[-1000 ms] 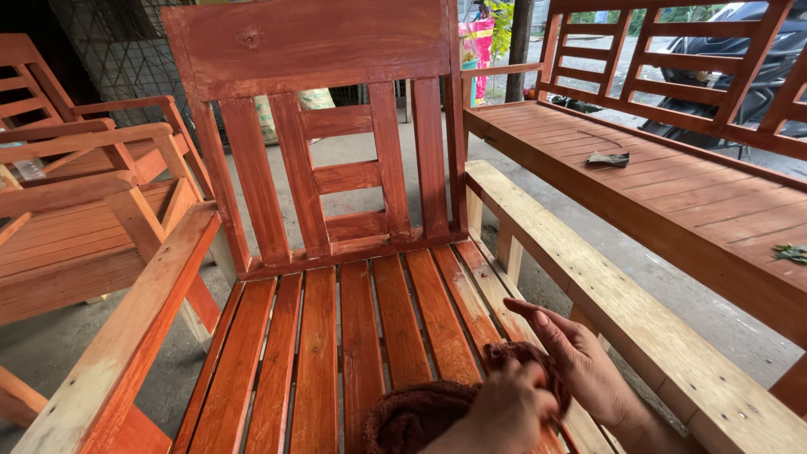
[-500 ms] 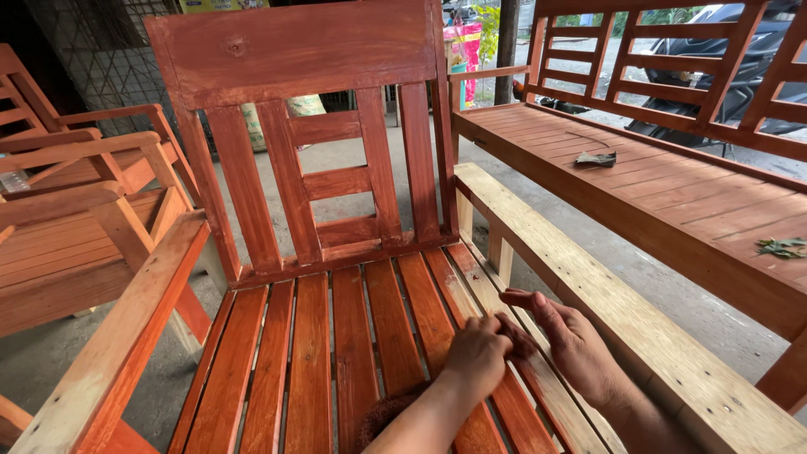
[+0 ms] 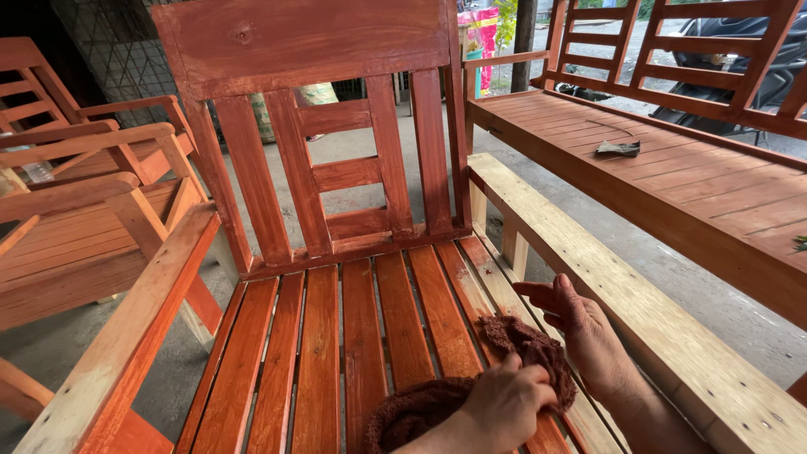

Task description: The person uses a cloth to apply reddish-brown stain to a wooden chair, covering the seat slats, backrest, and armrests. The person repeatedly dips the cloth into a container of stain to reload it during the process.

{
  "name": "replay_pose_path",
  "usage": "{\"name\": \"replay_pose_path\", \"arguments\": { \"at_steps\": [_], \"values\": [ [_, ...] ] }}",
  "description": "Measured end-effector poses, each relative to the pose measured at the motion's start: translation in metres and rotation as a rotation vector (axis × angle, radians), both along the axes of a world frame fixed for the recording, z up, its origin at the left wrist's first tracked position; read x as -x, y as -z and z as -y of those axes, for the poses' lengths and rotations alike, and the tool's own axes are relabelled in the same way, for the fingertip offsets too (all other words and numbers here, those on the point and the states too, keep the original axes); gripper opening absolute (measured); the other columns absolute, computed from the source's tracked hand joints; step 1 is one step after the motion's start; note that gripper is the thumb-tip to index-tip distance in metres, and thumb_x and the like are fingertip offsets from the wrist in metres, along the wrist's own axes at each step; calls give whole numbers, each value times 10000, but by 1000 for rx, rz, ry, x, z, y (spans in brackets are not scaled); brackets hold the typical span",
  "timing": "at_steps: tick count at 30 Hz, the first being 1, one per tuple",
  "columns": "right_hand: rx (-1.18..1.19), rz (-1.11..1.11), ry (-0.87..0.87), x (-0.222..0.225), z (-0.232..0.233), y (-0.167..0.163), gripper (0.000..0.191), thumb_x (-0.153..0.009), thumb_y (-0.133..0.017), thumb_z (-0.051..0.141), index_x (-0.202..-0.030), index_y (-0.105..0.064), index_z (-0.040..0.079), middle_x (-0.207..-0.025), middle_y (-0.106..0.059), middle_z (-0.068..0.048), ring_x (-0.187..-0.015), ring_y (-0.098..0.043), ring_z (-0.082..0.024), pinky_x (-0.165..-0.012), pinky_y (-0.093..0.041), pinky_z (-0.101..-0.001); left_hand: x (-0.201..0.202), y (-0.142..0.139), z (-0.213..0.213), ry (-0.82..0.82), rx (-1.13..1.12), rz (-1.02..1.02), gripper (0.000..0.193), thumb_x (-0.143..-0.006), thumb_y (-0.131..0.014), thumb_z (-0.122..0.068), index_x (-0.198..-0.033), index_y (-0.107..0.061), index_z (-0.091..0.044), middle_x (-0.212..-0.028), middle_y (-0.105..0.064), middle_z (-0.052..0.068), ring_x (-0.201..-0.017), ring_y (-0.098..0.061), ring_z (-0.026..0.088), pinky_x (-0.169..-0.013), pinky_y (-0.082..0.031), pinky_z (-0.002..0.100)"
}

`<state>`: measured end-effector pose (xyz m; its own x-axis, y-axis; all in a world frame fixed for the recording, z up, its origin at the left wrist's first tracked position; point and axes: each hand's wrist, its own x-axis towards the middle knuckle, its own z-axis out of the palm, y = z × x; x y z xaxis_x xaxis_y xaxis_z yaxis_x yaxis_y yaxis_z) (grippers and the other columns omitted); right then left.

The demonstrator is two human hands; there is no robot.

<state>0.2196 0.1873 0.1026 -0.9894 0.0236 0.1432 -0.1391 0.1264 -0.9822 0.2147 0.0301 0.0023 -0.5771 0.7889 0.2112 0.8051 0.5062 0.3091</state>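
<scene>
Over chair seat: head cam looks down at wooden armchair [image 3: 336, 219], slats stained red-brown.
L hand: left hand [image 3: 504, 408] closed on stain-soaked brown rag [image 3: 521, 353], lower centre-right, knuckles up, rag bunched under palm and trailing back toward wrist.
R hand: right hand [image 3: 588, 332] just beside the rag, fingers loosely curled, narrow, fingertips touching the rag's far edge; holds nothing of its own.
Rag loc: on the rightmost seat slats [image 3: 471, 294], near raw unstained right armrest [image 3: 605, 277].
Change: vs 1 s ago both hands sit higher in view and further onto seat; rag was low at frame edge, now spread on slats. Camera tilted down a bit.
Meaning: prob. rag being regripped/refolded.
Other: stained bench [image 3: 672, 176] right w/ small dark cloth [image 3: 618, 149] on it; more chairs [image 3: 84, 202] left.
</scene>
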Motion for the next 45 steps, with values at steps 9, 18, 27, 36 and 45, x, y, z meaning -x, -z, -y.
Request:
{"name": "replay_pose_path", "arguments": {
  "at_steps": [9, 18, 27, 36, 45],
  "values": [
    [261, 13, -6, 22, 12, 17, 829, -1000, -285, 653, -1312, -680, -6, -1331, -719, -248, -1316, -622, -381, -1174, -427, -517, 84, -16, -15, -416, -7, -61, 218, -1004, -557, -69, -982, -758, 10, -1208, -682, 142, -1117, -557, 351, -1019, -492, 480],
    [115, 96, 193, 23, 11, 17, 838, -976, -233, 661, -1295, -705, 47, -1350, -736, -168, -1378, -598, -301, -1195, -388, -477, 170, -32, -11, -623, 51, -70, 247, -1028, -554, -129, -971, -749, 12, -1248, -649, 135, -1194, -537, 343, -1069, -464, 453],
    [66, 104, 150, 20, 7, 28, 928, -913, -218, 760, -1283, -751, 97, -1400, -663, -95, -1442, -523, -278, -1191, -342, -491, 212, -49, -3, -726, -46, -118, 249, -945, -516, -48, -996, -756, -9, -1263, -671, 108, -1226, -543, 370, -1070, -471, 469],
    [117, 159, 148, 20, 18, 18, 888, -962, -233, 727, -1268, -745, 70, -1350, -694, -117, -1393, -595, -280, -1185, -398, -464, 199, -43, 5, -529, 23, -57, 151, -886, -548, 3, -911, -697, -10, -1144, -655, 149, -1141, -536, 390, -1044, -463, 480],
    [273, 194, 128, 15, 23, 7, 816, -1019, -270, 653, -1271, -717, 18, -1352, -742, -164, -1344, -616, -309, -1160, -386, -478, 63, -56, -3, -294, 477, 198, 179, -1012, -479, -95, -1014, -627, 6, -1166, -550, 178, -986, -600, 256, -865, -580, 413]
  ]
}}
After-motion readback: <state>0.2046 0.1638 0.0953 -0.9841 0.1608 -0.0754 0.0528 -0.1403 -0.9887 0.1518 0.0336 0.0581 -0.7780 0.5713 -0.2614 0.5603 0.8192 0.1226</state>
